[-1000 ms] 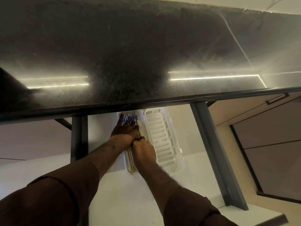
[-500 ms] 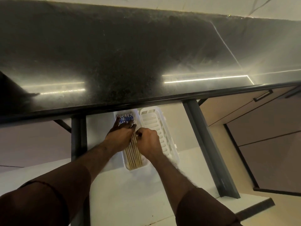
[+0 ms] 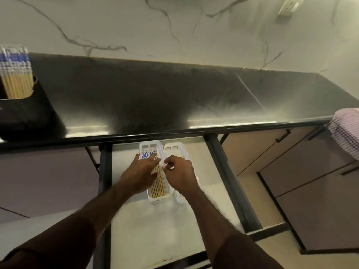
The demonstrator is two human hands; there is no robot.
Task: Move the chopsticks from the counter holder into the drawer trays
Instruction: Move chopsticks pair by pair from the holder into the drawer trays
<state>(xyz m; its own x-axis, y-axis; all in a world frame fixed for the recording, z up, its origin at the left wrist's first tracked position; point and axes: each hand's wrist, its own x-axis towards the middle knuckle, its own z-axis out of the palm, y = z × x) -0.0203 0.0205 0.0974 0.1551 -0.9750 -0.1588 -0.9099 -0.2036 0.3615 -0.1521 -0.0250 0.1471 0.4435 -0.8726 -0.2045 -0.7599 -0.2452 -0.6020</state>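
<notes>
A black holder (image 3: 25, 113) stands on the dark counter at the far left, with several blue-topped wooden chopsticks (image 3: 16, 74) upright in it. Below the counter edge the drawer (image 3: 171, 220) is pulled out, with two white slotted trays side by side. The left tray (image 3: 155, 199) has several chopsticks (image 3: 158, 185) lying lengthwise in it. My left hand (image 3: 140, 174) lies flat on them with straight fingers, near their blue ends. My right hand (image 3: 180, 173) hovers over the right tray (image 3: 174, 147), fingers curled by the rim between the trays, nothing visible in them.
Dark drawer rails (image 3: 227, 181) run along both sides of the drawer. A pink striped cloth (image 3: 347, 131) hangs over the counter edge at the right. Closed cabinet fronts with dark handles (image 3: 283, 134) lie to the right. A marble wall with a socket (image 3: 290, 5) stands behind.
My right hand has come off the chopsticks and shifted right, over the second tray. My left hand stays on the bundle. The view has tilted up, bringing in the holder and wall.
</notes>
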